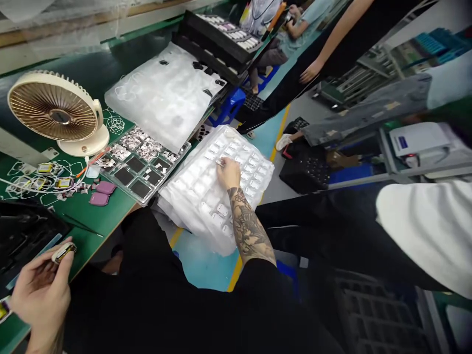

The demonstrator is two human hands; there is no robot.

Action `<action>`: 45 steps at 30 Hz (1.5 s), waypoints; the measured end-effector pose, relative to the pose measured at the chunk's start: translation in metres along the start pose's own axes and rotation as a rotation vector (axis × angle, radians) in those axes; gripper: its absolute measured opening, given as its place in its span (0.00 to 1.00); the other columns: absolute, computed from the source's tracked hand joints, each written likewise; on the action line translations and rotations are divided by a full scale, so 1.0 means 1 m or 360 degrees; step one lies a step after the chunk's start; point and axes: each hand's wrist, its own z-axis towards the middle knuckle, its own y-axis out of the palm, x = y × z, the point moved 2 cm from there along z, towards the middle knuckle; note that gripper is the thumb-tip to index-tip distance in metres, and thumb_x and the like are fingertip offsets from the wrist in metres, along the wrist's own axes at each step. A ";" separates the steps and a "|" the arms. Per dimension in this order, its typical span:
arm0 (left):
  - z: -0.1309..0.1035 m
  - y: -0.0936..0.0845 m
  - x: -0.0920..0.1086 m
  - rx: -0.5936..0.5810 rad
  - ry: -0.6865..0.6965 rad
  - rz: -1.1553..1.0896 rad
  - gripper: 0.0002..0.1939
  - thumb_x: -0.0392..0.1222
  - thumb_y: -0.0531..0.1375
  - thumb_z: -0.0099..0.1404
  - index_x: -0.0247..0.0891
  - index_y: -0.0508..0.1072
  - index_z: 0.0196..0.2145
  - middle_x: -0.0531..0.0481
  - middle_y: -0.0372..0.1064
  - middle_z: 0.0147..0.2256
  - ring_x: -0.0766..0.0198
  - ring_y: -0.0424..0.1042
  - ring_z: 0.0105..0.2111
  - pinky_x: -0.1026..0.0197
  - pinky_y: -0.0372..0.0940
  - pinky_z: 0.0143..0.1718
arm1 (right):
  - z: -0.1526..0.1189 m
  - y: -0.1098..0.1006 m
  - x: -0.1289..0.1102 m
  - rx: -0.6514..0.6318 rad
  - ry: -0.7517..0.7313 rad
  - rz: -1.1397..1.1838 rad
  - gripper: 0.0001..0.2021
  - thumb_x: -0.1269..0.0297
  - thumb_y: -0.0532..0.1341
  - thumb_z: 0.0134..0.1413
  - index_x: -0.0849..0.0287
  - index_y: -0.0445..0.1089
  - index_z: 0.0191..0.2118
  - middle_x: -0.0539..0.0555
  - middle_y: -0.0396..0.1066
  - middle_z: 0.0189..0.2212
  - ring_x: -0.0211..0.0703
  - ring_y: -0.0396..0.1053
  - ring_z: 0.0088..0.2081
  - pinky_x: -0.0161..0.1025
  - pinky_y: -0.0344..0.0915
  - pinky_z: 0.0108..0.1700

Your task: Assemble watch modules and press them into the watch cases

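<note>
Between the thumb and fingers of my left hand (46,282), at the lower left, is a small pale rounded casing (63,251) with its open side showing yellow and metallic parts inside. My right hand (228,173) reaches forward over a white plastic tray (201,184) with rows of small white pieces in its pockets. Its fingers are pinched together at one pocket, around something small and pale that I cannot make out. Left of that tray, a clear divided tray (142,199) holds many small pinkish-white pieces and black squares.
A beige fan (59,110), wired yellow parts (64,182), purple casings (99,198) and tweezers (83,225) lie on the green table (110,216). Foam sheets (162,93) and a black rack (217,46) stand behind. Several people are near, mostly right.
</note>
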 end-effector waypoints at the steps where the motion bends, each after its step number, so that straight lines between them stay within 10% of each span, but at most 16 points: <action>1: 0.000 0.000 0.003 0.0003 0.0022 0.0044 0.19 0.39 0.80 0.61 0.36 0.83 0.48 0.45 0.84 0.47 0.48 0.86 0.50 0.42 0.79 0.64 | 0.006 0.001 0.004 -0.0001 0.0015 -0.0005 0.19 0.68 0.61 0.60 0.66 0.80 0.55 0.69 0.81 0.48 0.61 0.69 0.53 0.58 0.65 0.67; 7: -0.002 -0.014 -0.001 0.0134 -0.0197 0.0082 0.27 0.41 0.79 0.63 0.38 0.81 0.58 0.49 0.83 0.44 0.63 0.83 0.36 0.61 0.82 0.43 | 0.000 -0.010 -0.022 0.0170 -0.0072 0.0152 0.21 0.65 0.53 0.71 0.64 0.80 0.57 0.66 0.76 0.50 0.53 0.74 0.49 0.56 0.75 0.61; 12: -0.006 -0.008 -0.005 -0.0059 -0.0528 -0.0226 0.27 0.48 0.75 0.69 0.37 0.77 0.61 0.48 0.83 0.42 0.60 0.85 0.34 0.59 0.82 0.39 | -0.078 -0.010 -0.126 0.0304 -0.0566 0.0972 0.13 0.56 0.66 0.72 0.48 0.84 0.55 0.58 0.74 0.56 0.52 0.78 0.53 0.52 0.85 0.45; 18: 0.009 -0.003 -0.008 -0.0116 -0.0706 -0.0562 0.27 0.52 0.76 0.68 0.34 0.79 0.57 0.42 0.85 0.40 0.54 0.87 0.33 0.60 0.81 0.31 | -0.191 0.030 -0.279 -0.0478 -0.1126 0.1355 0.21 0.68 0.71 0.67 0.42 0.80 0.62 0.57 0.81 0.58 0.57 0.81 0.57 0.60 0.82 0.59; 23: 0.005 -0.023 -0.003 -0.0116 -0.0552 -0.0813 0.26 0.50 0.72 0.73 0.36 0.80 0.62 0.38 0.85 0.52 0.54 0.87 0.42 0.52 0.86 0.44 | -0.249 0.067 -0.356 -0.0960 -0.1474 0.1556 0.23 0.70 0.69 0.69 0.40 0.79 0.64 0.56 0.82 0.58 0.57 0.79 0.57 0.63 0.79 0.61; 29: 0.000 -0.041 -0.010 0.0032 -0.0560 -0.0805 0.23 0.51 0.70 0.75 0.38 0.83 0.61 0.39 0.84 0.55 0.53 0.86 0.46 0.54 0.86 0.44 | -0.263 0.085 -0.382 -0.1259 -0.1697 0.1494 0.21 0.69 0.67 0.70 0.39 0.79 0.63 0.54 0.82 0.59 0.57 0.77 0.61 0.66 0.76 0.65; 38: 0.009 -0.042 -0.013 -0.0133 -0.0450 -0.0720 0.16 0.47 0.70 0.76 0.40 0.85 0.57 0.41 0.85 0.55 0.52 0.88 0.45 0.55 0.85 0.46 | -0.264 0.101 -0.376 -0.1470 -0.1037 0.1626 0.08 0.59 0.68 0.72 0.49 0.80 0.52 0.56 0.81 0.50 0.50 0.80 0.53 0.52 0.79 0.59; 45: 0.011 -0.049 -0.020 -0.0092 0.0049 -0.0231 0.13 0.41 0.68 0.77 0.42 0.87 0.56 0.47 0.88 0.40 0.56 0.88 0.37 0.57 0.82 0.45 | -0.272 0.095 -0.376 -0.1359 -0.1045 0.1588 0.07 0.56 0.67 0.72 0.52 0.78 0.45 0.56 0.79 0.43 0.48 0.78 0.46 0.48 0.79 0.50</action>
